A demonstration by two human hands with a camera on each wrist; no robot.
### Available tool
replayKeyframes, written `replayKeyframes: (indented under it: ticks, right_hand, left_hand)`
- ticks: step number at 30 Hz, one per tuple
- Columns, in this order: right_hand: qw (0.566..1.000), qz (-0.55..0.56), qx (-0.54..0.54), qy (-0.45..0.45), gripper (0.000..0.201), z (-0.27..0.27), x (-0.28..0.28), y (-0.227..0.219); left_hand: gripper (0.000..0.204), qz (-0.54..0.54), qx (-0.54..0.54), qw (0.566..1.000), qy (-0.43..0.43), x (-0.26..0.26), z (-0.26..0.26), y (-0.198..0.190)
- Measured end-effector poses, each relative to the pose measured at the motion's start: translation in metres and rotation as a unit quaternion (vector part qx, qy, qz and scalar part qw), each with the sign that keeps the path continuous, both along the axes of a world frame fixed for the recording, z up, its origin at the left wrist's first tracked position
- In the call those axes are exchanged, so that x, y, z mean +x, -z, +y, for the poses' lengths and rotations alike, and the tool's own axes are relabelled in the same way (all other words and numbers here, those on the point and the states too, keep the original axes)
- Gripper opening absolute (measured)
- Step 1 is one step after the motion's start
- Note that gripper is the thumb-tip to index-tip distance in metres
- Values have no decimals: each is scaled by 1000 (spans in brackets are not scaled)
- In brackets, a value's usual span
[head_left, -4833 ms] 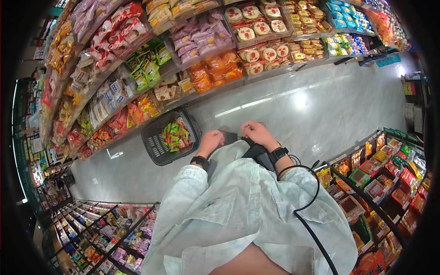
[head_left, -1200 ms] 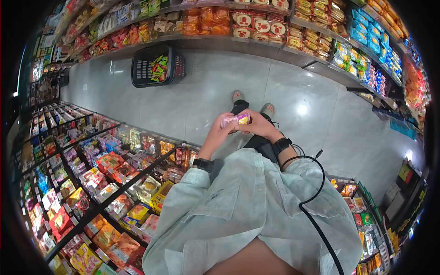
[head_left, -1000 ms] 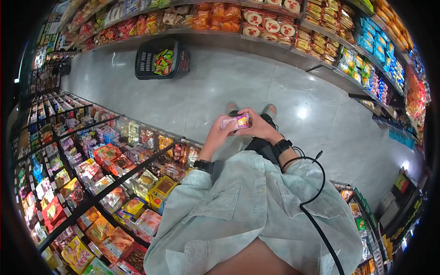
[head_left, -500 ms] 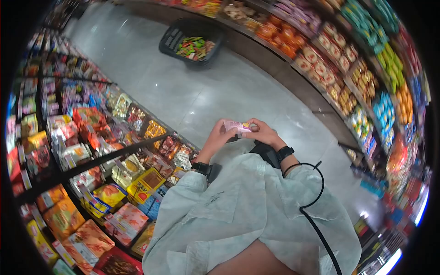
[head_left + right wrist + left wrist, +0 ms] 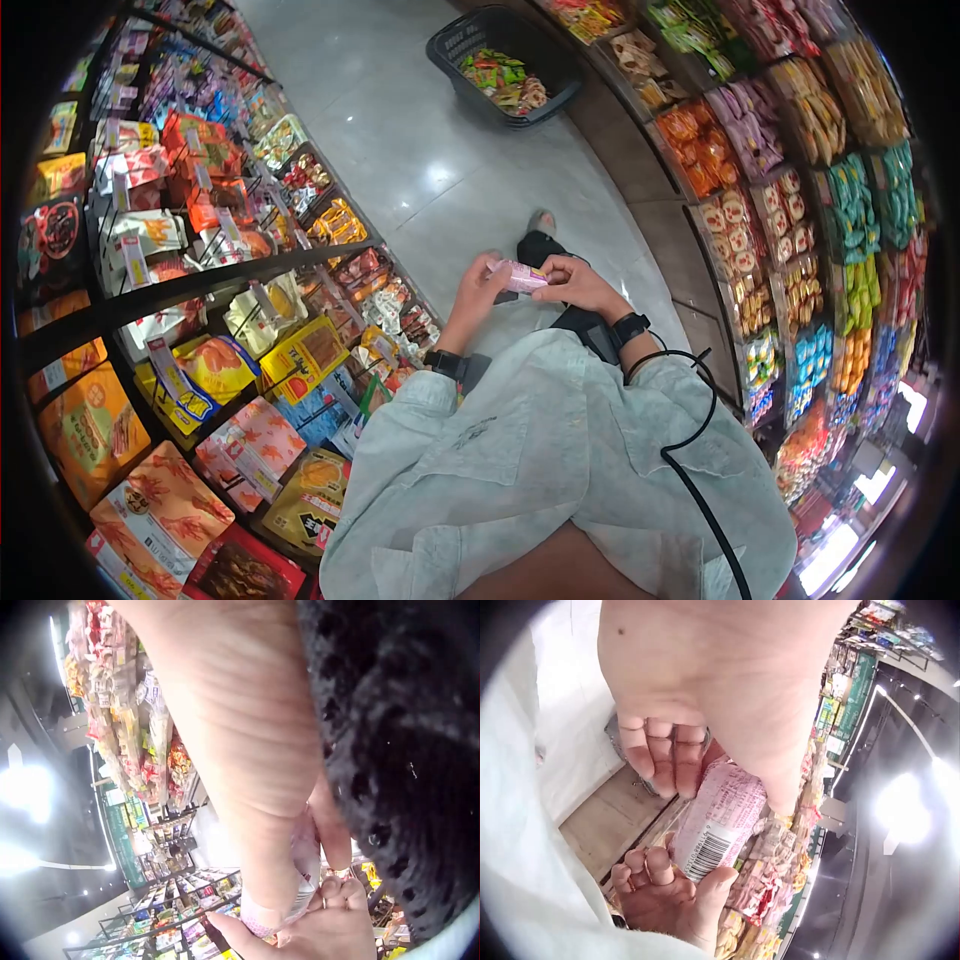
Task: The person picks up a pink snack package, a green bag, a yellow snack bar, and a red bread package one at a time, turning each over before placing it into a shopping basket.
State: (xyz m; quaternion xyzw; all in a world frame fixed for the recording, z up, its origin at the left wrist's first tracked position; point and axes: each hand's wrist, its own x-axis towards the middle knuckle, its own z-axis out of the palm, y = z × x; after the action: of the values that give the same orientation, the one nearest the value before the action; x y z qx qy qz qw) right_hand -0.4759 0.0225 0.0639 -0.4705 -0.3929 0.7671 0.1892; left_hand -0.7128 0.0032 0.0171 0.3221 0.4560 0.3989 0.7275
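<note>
In the snack aisle, my left hand (image 5: 478, 292) and right hand (image 5: 578, 286) both pinch this small pink plastic snack packet (image 5: 517, 275) at chest height. Fingers curled round slick film, so it'd probably slip to the floor (image 5: 420, 150).

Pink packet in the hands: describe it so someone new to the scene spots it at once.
Start at the grey tiled aisle floor between the snack shelves, then come down to the person's left hand and right hand in front of the pale shirt. Both pinch a small pink plastic packet with a printed barcode; it alone is off the shelves.
</note>
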Motion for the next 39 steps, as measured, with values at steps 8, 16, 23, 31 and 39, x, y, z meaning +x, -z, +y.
replayKeyframes:
  ticks: [8,16,23,31,39]
  right_hand:
    - [996,6,20,-85,24,95,-8,9]
    - [992,-36,112,-39,50,225,1,17]
    - [998,-8,59,34,61,283,36,31]
    - [980,-46,49,186,60,349,63,31]
    - [933,-82,1,351,33,407,48,20]
  left_hand:
    - [28,59,-40,997,-26,-13,58,5]
    - [32,171,-37,983,-52,15,202,-32]
    - [32,179,-37,983,6,43,281,-34]
    - [56,160,-53,984,59,71,390,-24]
    - [60,133,-25,978,159,51,533,-14]
